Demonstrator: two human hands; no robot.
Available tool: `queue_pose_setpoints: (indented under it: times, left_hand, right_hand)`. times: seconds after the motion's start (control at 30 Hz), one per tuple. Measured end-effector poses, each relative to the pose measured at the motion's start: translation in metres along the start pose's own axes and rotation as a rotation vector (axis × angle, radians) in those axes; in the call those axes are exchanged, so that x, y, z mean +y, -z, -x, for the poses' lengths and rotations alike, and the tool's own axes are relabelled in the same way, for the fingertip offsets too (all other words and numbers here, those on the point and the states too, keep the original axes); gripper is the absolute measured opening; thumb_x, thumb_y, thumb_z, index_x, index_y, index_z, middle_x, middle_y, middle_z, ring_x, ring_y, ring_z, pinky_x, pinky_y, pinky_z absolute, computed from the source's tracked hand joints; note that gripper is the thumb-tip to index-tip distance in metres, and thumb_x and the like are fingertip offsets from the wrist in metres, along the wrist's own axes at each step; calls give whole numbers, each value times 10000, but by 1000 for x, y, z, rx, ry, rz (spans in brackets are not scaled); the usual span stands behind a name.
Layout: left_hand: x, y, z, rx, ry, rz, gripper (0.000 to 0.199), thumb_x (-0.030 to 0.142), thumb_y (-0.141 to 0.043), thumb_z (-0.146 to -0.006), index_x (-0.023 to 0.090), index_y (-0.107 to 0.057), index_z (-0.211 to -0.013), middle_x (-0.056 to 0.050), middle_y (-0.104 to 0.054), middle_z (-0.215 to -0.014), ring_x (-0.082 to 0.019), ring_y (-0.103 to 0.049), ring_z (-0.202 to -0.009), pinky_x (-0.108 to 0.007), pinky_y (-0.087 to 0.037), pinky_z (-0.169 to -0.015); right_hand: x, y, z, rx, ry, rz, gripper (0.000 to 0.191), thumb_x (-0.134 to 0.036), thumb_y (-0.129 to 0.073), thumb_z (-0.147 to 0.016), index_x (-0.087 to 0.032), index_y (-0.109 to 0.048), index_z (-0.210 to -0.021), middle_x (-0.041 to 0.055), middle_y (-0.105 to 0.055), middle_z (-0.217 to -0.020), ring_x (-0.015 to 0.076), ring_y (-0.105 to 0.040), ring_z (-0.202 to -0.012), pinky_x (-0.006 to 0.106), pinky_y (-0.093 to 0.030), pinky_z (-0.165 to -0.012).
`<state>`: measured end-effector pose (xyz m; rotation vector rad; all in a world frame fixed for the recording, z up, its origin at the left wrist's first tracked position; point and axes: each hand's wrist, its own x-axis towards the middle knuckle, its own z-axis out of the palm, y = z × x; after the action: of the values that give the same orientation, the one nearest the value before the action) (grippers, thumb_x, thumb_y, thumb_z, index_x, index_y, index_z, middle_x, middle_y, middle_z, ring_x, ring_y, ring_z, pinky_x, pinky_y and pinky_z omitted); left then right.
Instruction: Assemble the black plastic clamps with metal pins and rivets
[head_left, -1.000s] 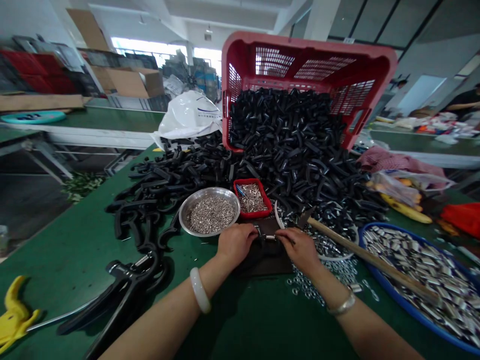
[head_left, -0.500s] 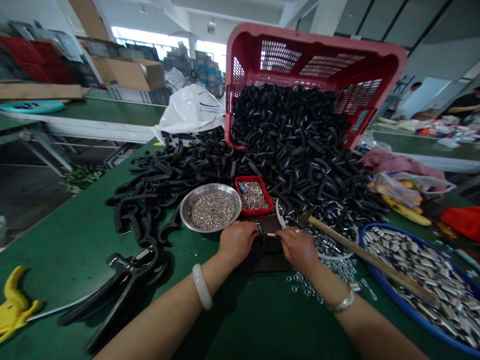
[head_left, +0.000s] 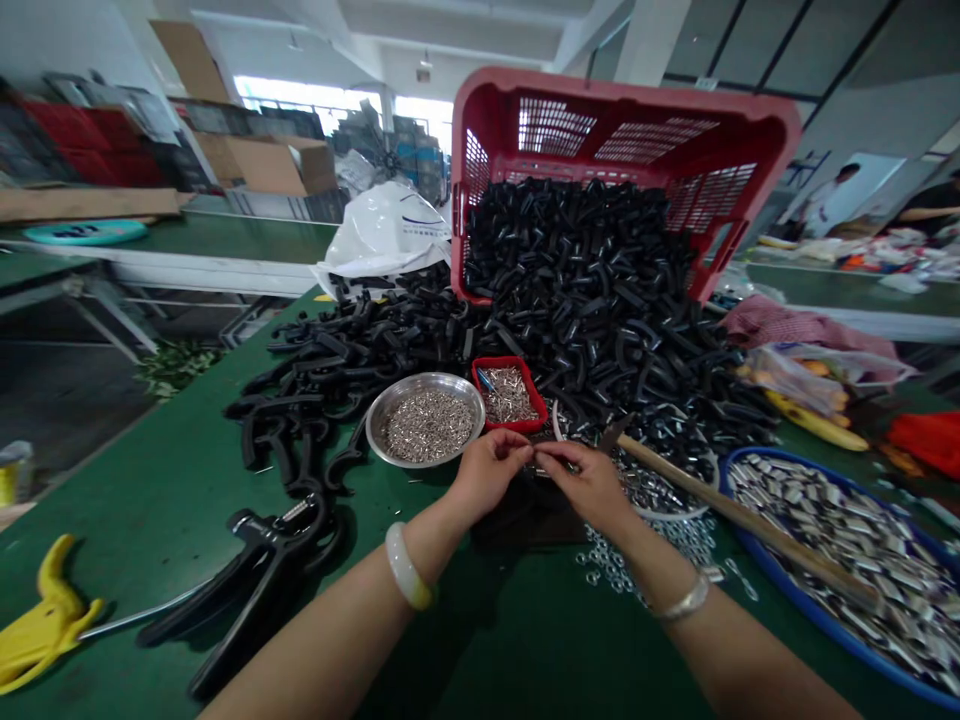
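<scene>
My left hand [head_left: 487, 470] and my right hand [head_left: 589, 485] meet fingertip to fingertip above a dark pad [head_left: 517, 532]. Each is pinched closed, and whatever sits between the fingertips is too small to make out. Just behind them stand a steel bowl [head_left: 373, 420] of tiny metal pins and a red tray [head_left: 541, 412] of longer pins. A hammer [head_left: 697, 488] lies beside my right hand, its wooden handle reaching over a blue-rimmed basin [head_left: 780, 590] of metal pieces. Dark parts on the pad are mostly hidden under my hands.
A tipped red crate [head_left: 622, 90] spills black plastic clamp parts [head_left: 570, 270] over the green table [head_left: 187, 480]. An assembled black clamp [head_left: 262, 560] and a yellow-handled piece [head_left: 52, 620] lie at left. Small metal rings [head_left: 611, 560] are scattered at right. People stand in the background.
Half a second ago my hands were apart with a spring visible between them. Now the fingertips are together and the spring is out of sight. The view has shifted slightly.
</scene>
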<state>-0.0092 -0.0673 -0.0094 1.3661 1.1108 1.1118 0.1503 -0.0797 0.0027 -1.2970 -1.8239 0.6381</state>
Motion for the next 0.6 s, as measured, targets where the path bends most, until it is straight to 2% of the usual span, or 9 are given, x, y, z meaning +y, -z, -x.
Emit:
queue_pose_setpoints:
  times: [0.1, 0.17, 0.27, 0.33, 0.4, 0.47, 0.6]
  left_hand:
    - [-2, -3, 1, 98, 35, 141, 172, 295, -604, -686, 142, -548, -740, 25, -548, -643, -73, -490, -579, -195, -389, -563]
    - [-2, -2, 3, 127, 89, 183, 215, 332, -614, -677, 144, -525, -732, 52, -491, -583, -48, -427, -505, -175, -339, -492]
    - [1, 3, 7, 77, 184, 260, 279, 381, -634, -652, 153, -484, -712, 89, -400, -501, -24, -327, -415, -162, -251, -416]
    - [5, 5, 8, 7, 229, 318, 314, 404, -650, -632, 162, -460, -700, 98, -382, -487, -20, -312, -396, -158, -224, -398]
    - [7, 6, 9, -46, 261, 356, 334, 414, -662, -617, 166, -452, -696, 96, -389, -494, -17, -318, -393, -156, -219, -392]
    - [8, 5, 9, -68, 290, 370, 331, 413, -663, -618, 165, -461, -704, 92, -402, -506, -13, -320, -392, -153, -225, -392]
    - [8, 4, 8, -36, 303, 295, 273, 390, -635, -657, 153, -525, -734, 69, -463, -536, -23, -375, -424, -153, -277, -409]
  right_hand:
    - [-8, -19, -1, 35, -121, -234, 242, -373, -569, -745, -181, -667, -853, 39, -676, -815, 161, -602, -750, 290, -469, -685]
    - [-10, -27, -2, 48, -210, -328, 260, -395, -598, -712, -174, -666, -830, 28, -661, -750, 140, -576, -653, 259, -456, -575]
    - [-10, -30, -3, 27, -317, -481, 271, -401, -645, -657, -168, -644, -796, -12, -595, -641, 73, -453, -470, 198, -341, -403]
    - [-10, -29, -4, -17, -362, -589, 275, -392, -673, -625, -171, -613, -777, -42, -543, -603, 39, -354, -408, 180, -254, -357]
    - [-10, -27, -4, -58, -360, -636, 278, -387, -682, -615, -176, -581, -766, -56, -514, -601, 31, -319, -402, 177, -228, -354]
    - [-10, -26, -4, -75, -304, -597, 261, -388, -659, -647, -181, -557, -768, -52, -509, -616, 42, -354, -430, 179, -267, -379]
    - [-6, -22, 2, -31, -128, -316, 176, -359, -551, -759, -187, -533, -789, -13, -540, -692, 102, -493, -606, 220, -398, -545]
